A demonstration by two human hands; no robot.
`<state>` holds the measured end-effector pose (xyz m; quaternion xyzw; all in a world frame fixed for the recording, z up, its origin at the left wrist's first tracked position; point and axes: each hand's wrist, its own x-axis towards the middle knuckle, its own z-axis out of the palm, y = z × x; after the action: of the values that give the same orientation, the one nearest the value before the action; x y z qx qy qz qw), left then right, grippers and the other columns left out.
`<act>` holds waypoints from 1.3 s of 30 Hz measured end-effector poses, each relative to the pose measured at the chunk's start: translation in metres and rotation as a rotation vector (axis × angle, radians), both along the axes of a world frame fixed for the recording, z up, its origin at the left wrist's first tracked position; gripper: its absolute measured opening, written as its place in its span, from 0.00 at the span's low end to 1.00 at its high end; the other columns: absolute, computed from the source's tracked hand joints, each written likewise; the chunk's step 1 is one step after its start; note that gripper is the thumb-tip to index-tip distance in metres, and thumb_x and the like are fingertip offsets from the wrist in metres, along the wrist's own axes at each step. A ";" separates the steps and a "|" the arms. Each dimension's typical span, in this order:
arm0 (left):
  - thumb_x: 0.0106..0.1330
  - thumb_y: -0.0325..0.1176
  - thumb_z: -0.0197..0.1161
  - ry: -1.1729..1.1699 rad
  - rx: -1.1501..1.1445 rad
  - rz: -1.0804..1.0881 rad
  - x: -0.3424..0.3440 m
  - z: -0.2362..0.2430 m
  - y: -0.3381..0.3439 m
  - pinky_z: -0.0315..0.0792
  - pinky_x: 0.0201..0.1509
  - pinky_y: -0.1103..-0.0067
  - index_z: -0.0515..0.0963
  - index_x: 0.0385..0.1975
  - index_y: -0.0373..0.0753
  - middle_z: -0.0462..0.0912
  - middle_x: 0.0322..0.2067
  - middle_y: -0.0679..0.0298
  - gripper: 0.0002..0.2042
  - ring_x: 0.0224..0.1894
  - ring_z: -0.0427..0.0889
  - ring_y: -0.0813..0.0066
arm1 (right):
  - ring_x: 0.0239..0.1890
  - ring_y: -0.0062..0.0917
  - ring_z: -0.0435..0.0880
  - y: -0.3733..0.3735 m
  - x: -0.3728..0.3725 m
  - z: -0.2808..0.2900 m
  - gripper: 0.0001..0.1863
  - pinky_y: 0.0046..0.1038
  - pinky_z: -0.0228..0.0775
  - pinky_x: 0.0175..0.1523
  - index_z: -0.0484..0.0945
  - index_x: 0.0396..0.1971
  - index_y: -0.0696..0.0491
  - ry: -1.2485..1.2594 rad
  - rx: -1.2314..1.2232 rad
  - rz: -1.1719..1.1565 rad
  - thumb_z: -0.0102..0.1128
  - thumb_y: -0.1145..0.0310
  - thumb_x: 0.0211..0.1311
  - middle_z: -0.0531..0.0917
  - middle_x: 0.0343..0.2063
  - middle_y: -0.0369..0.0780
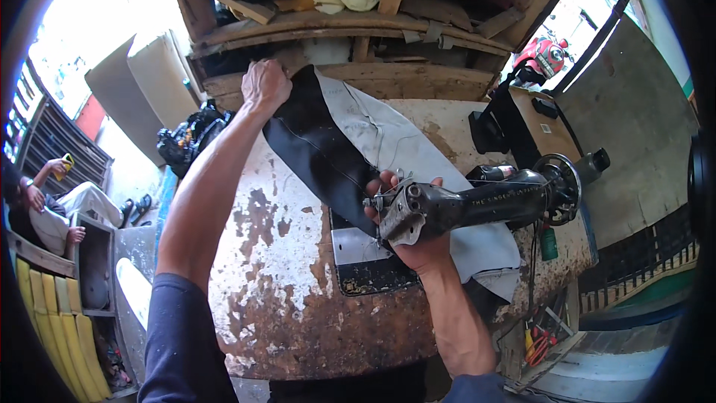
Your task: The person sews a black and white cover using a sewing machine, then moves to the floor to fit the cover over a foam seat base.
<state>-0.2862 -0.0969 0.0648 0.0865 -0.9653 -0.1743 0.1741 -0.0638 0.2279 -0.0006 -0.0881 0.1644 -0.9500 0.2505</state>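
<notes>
A black sewing machine (477, 207) with a worn metal face plate stands at the right of the worktable. Under its head lies a large piece of material (298, 153), black on one side and pale grey on the other, with loose threads across it. My left hand (267, 88) is closed in a fist at the far left corner of the material; what it pinches is hidden. My right hand (425, 254) reaches up from below around the needle end of the machine, fingers curled. The head covers most of the fingers and whatever they hold.
The worktable (268, 306) has peeling white paint. A wooden shelf frame (350, 30) with cloth rises behind it. A black plastic bag (190, 138) is at the left edge, and the handwheel (559, 189) at right. A seated person (48, 213) holds a yellow phone far left.
</notes>
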 end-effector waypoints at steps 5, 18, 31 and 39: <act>0.66 0.43 0.65 -0.039 -0.035 0.002 0.012 0.014 -0.046 0.77 0.63 0.56 0.78 0.55 0.30 0.84 0.51 0.38 0.24 0.57 0.83 0.41 | 0.67 0.35 0.78 0.026 0.019 -0.001 0.35 0.44 0.72 0.69 0.72 0.69 0.60 0.281 0.833 -0.255 0.53 0.45 0.79 0.76 0.69 0.45; 0.64 0.32 0.66 -0.148 -0.008 0.136 0.027 -0.034 -0.077 0.81 0.62 0.61 0.88 0.48 0.37 0.88 0.52 0.44 0.14 0.57 0.87 0.44 | 0.40 0.55 0.86 0.057 0.117 0.036 0.14 0.51 0.80 0.45 0.82 0.49 0.60 0.759 2.304 -0.720 0.60 0.73 0.64 0.83 0.38 0.54; 0.68 0.45 0.71 -0.867 0.172 -0.244 0.607 0.088 -0.091 0.80 0.36 0.61 0.84 0.39 0.42 0.85 0.25 0.52 0.13 0.30 0.88 0.48 | 0.58 0.54 0.82 0.014 -0.024 0.008 0.29 0.48 0.73 0.65 0.74 0.67 0.57 1.449 1.962 -1.036 0.63 0.68 0.66 0.82 0.56 0.55; 0.70 0.29 0.61 -0.319 0.398 -1.083 0.415 0.075 0.025 0.77 0.41 0.58 0.77 0.37 0.36 0.79 0.33 0.52 0.04 0.37 0.82 0.46 | 0.48 0.47 0.86 0.032 0.129 0.065 0.13 0.41 0.78 0.55 0.86 0.52 0.55 0.675 1.979 -1.038 0.61 0.71 0.72 0.86 0.45 0.50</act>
<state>0.1287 -0.0715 0.1393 -0.3619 -0.8351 -0.4005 -0.1063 0.0648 0.2595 0.0641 -0.0249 0.9079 -0.3238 -0.2651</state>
